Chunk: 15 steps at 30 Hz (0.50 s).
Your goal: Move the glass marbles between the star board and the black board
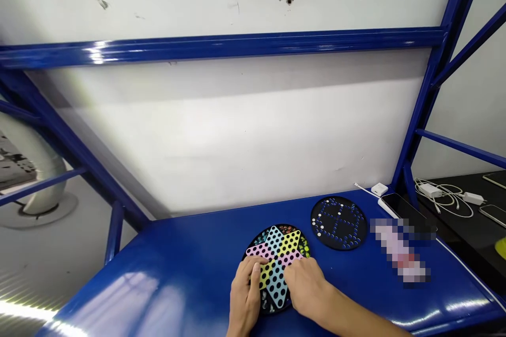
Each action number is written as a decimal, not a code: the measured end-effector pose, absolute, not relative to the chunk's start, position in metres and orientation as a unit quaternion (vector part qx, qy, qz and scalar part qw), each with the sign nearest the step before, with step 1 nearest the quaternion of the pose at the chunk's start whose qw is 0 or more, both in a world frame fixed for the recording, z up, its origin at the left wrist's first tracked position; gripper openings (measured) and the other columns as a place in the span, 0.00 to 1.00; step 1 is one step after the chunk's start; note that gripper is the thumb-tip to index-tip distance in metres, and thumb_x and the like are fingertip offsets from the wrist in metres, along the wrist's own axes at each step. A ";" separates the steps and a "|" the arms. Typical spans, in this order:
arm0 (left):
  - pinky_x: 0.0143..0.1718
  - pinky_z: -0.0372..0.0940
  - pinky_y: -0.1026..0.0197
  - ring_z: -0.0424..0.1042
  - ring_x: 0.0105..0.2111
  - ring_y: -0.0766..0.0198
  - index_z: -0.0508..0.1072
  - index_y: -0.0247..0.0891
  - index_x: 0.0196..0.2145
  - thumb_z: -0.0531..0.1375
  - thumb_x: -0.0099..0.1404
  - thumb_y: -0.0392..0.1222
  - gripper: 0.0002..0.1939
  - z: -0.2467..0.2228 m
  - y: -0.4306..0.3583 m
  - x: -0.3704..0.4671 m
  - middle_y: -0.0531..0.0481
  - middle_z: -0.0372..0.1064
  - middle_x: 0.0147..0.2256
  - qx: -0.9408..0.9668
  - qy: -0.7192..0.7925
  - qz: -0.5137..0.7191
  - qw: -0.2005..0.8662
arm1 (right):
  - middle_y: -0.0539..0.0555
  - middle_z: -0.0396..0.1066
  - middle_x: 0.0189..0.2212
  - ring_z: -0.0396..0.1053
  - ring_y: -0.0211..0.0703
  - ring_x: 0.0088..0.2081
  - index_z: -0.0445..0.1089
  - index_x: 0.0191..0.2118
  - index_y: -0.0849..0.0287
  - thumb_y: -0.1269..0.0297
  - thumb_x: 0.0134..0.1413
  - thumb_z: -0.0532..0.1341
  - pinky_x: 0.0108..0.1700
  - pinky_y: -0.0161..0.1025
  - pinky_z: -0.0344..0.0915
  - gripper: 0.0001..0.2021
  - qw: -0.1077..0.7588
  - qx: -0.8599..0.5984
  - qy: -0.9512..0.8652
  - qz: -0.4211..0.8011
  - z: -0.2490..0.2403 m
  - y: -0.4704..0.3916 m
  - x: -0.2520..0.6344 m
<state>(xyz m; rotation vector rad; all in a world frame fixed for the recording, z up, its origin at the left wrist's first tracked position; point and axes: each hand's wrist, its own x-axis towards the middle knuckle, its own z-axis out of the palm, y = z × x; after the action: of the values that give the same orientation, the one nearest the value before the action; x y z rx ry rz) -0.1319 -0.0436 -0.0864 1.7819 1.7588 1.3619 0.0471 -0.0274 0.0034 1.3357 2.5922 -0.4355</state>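
Observation:
A round black Chinese checkers board lies on the blue table, with a pastel star of holes in blue, yellow and pink. Coloured marbles sit in the pockets between the star's points. My left hand grips the board's left side, its fingers bent over the rim and the thumb pointing away from me. At the right side my right hand is closed, knuckles up, with its fingertips down at the board. Whatever those fingertips hold, if anything, is hidden.
A second round black board with blue-edged slots and a few white pieces lies beyond my right hand. Farther right are a blurred-out item, a dark phone and a white charger with cable. A blue metal frame surrounds the table.

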 end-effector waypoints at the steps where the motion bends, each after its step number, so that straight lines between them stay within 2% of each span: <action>1: 0.44 0.71 0.54 0.75 0.41 0.54 0.77 0.43 0.35 0.48 0.71 0.58 0.23 -0.087 -0.044 -0.132 0.47 0.77 0.39 0.619 0.610 0.472 0.147 | 0.60 0.80 0.41 0.78 0.52 0.43 0.79 0.41 0.60 0.76 0.53 0.62 0.41 0.38 0.73 0.11 0.098 0.452 0.875 -0.146 0.005 -0.027 0.047; 5: 0.44 0.71 0.54 0.75 0.41 0.54 0.77 0.43 0.34 0.48 0.71 0.59 0.24 -0.086 -0.043 -0.131 0.47 0.77 0.38 0.615 0.613 0.474 0.146 | 0.59 0.81 0.38 0.79 0.51 0.41 0.80 0.39 0.60 0.74 0.56 0.62 0.39 0.37 0.72 0.09 0.094 0.461 0.870 -0.145 0.004 -0.025 0.050; 9: 0.45 0.71 0.54 0.75 0.41 0.54 0.76 0.43 0.34 0.48 0.71 0.60 0.24 -0.084 -0.043 -0.130 0.47 0.77 0.37 0.617 0.613 0.472 0.144 | 0.59 0.81 0.38 0.79 0.52 0.42 0.80 0.38 0.59 0.67 0.56 0.65 0.40 0.37 0.71 0.06 0.078 0.478 0.860 -0.162 0.000 -0.025 0.059; 15: 0.42 0.71 0.55 0.75 0.39 0.54 0.75 0.43 0.33 0.47 0.71 0.60 0.25 -0.082 -0.044 -0.128 0.47 0.77 0.36 0.611 0.624 0.465 0.143 | 0.56 0.81 0.37 0.79 0.51 0.43 0.80 0.38 0.56 0.68 0.55 0.64 0.41 0.37 0.70 0.07 0.065 0.441 0.881 -0.161 -0.004 -0.026 0.064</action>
<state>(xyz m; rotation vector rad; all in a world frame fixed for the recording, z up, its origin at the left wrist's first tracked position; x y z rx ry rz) -0.1277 -0.0443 -0.0817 1.7637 1.7992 1.3423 0.0640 -0.0256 -0.0042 1.3309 2.6580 -0.4856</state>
